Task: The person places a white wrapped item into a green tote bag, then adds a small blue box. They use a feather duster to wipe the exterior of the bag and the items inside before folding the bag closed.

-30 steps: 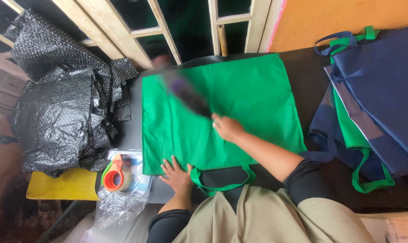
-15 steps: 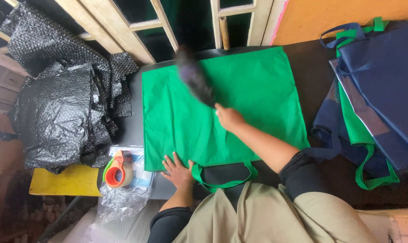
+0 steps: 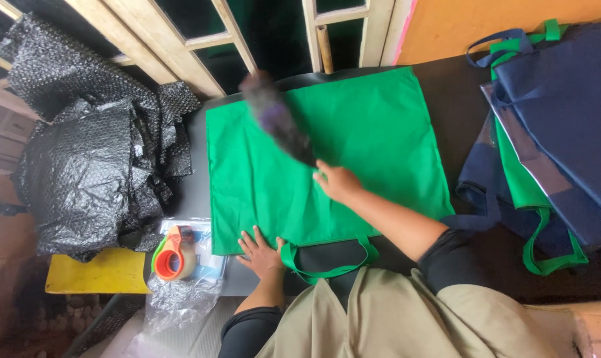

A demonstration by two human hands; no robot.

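Dark tabletop (image 3: 460, 99) runs beneath a pale wooden window frame (image 3: 207, 46) and an orange wall (image 3: 486, 23). One item defies identification: a dark, elongated object (image 3: 280, 122) with a purplish tint, smeared by motion blur, lies diagonally over the green bag (image 3: 373, 139). Its near end meets the right hand (image 3: 337, 182), which is closed around it; its kind cannot be determined. Fingertips of that hand are hidden by the grip.

The green bag is flat fabric, spread square on the tabletop in front of the person, smooth with faint creases. Its green loop handle (image 3: 327, 268) hangs at the near edge, partly over the person's khaki garment (image 3: 406, 318). The left hand (image 3: 261, 252) rests open, fingers spread, palm down on the near left corner of the bag, holding nothing.

Right of the bag, well apart from both hands, lies a stack of navy bags (image 3: 559, 113) with green trim, cut off by the frame edge. Left of it, black bubble wrap (image 3: 88, 166) is heaped, extent unclear. Near the left hand sits an orange tape dispenser (image 3: 174, 255) on clear plastic (image 3: 181, 298), beside a yellow board (image 3: 98, 273).
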